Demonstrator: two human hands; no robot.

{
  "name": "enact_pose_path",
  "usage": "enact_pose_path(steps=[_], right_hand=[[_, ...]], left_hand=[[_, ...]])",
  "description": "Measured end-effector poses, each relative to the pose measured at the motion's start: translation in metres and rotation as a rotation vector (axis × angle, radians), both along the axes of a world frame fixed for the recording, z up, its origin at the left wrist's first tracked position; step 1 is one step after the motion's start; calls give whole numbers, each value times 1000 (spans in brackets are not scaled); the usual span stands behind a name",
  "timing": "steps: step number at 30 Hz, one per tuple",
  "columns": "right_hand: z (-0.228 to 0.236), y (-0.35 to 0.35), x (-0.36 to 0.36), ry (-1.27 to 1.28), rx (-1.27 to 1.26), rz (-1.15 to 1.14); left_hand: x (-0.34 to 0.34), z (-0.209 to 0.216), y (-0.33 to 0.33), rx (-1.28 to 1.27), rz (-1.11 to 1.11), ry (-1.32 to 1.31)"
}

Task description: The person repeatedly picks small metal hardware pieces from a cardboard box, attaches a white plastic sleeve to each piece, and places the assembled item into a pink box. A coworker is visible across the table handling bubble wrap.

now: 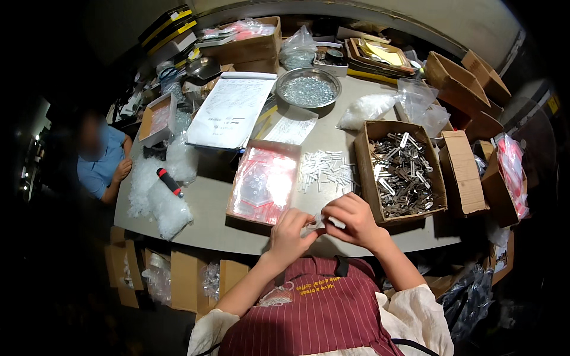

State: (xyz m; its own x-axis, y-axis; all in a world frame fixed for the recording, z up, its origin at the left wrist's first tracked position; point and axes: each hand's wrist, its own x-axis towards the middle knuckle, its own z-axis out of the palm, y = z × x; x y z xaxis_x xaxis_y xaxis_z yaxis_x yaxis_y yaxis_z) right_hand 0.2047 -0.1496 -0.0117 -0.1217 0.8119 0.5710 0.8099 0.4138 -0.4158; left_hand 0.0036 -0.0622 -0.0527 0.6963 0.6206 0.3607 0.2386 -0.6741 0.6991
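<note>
Close to the table's front edge, my left hand (289, 232) and my right hand (353, 221) meet, both with fingers closed. Between them is a small see-through plastic bag (316, 222), partly covered by the fingers. A small white piece (336, 222) shows at my right fingertips; its kind is unclear. Just beyond my hands lies a spread of short white rods (325, 170). To their left is an open box of clear packets with red edges (261, 188). On the right stands a cardboard box (370, 204) filled with slotted metal parts (404, 172).
A metal bowl of small shiny pieces (309, 91) and a clipboard with paper (228, 113) stand farther back. Bags of clear pieces (168, 207) and a red-and-black tool (170, 182) lie left. Cartons (463, 172) crowd the right. Another person (104, 157) is at the far left.
</note>
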Motion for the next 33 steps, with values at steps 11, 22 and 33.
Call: enact_pose_path(steps=[11,22,33], right_hand=[[-4,-42,19,-50,-351,-30],[-13,-48,34,70,-467,31],[0,-30,132,308,-194,-318]], left_hand=[[36,-2,1,32,-237,-12],[71,-33,1,-135,-277,177],[98,-16,1,-874,-266,-20]])
